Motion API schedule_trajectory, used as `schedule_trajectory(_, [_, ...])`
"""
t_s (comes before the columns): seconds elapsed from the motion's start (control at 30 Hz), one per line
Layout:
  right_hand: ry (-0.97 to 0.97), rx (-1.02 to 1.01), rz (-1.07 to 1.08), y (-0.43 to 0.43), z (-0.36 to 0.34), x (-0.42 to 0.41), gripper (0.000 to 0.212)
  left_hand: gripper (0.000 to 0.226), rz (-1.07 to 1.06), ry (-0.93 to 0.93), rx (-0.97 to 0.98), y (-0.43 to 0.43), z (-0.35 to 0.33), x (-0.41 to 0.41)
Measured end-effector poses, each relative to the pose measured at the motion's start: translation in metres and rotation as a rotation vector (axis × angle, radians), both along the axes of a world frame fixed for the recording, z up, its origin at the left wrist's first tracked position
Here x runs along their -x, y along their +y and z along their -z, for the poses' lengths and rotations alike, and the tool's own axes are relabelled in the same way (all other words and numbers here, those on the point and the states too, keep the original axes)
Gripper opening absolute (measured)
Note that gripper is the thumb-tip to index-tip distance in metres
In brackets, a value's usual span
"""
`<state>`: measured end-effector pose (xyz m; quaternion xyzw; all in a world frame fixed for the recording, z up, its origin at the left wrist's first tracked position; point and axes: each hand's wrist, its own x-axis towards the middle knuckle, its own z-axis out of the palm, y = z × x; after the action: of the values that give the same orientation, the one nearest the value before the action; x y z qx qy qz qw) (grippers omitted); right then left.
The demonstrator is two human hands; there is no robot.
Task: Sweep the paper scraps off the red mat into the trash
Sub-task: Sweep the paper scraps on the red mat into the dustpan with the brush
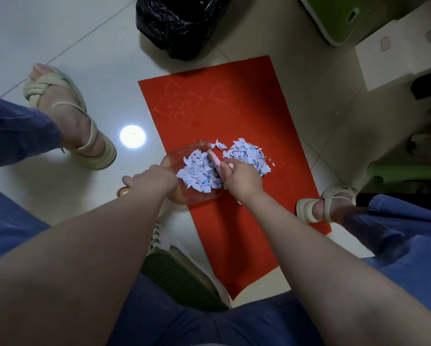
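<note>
clear: far red mat (234, 101) to trash bag (179, 28) | right edge: foot (326, 206)

Before me, scraps (199, 171): pale bluish bits, two heaps. One on clear pan (177, 156) at mat's left edge, other on mat (209, 126) just right; pink brush (215, 162) between. Mat red, flat. Black trash bag (179, 26) at far end.

home | tiled floor (59, 33) | green stool (184, 278) | sandals (67, 116)

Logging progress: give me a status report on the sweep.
Left hand grips pan. Right hand holds pink tool. Scraps part in pan, part on mat. Nothing blocks trash bag.
</note>
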<state>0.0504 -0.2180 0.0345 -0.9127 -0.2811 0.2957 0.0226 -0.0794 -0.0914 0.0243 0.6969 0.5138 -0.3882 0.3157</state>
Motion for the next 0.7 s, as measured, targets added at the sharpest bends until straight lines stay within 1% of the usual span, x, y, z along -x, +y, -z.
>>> schedule_trajectory(0.17, [-0.02, -0.032, -0.079, -0.011, -0.002, 0.002, 0.032, 0.04, 0.027, 0.02, 0.027, -0.001, 0.013, -0.002])
schedule_trajectory(0.3, [-0.139, -0.06, -0.03, -0.024, -0.012, -0.006, 0.034, 0.042, 0.05, -0.028, 0.019, -0.001, 0.026, -0.002])
schedule_trajectory(0.43, [-0.223, -0.043, 0.099, -0.033, -0.017, -0.011, 0.042, 0.033, 0.033, -0.005, -0.032, 0.0, 0.028, -0.002])
schedule_trajectory(0.5, [-0.204, -0.003, 0.173, -0.035, -0.013, -0.012, 0.044, 0.033, 0.02, 0.025, -0.055, -0.001, 0.026, -0.003])
schedule_trajectory(0.6, [-0.096, 0.051, 0.264, -0.033, -0.002, -0.011, 0.041, 0.034, 0.0, 0.031, -0.058, -0.003, 0.024, -0.004])
schedule_trajectory(0.7, [-0.032, 0.026, 0.261, -0.026, 0.002, -0.005, 0.039, 0.03, 0.003, 0.004, -0.06, -0.005, 0.022, -0.006])
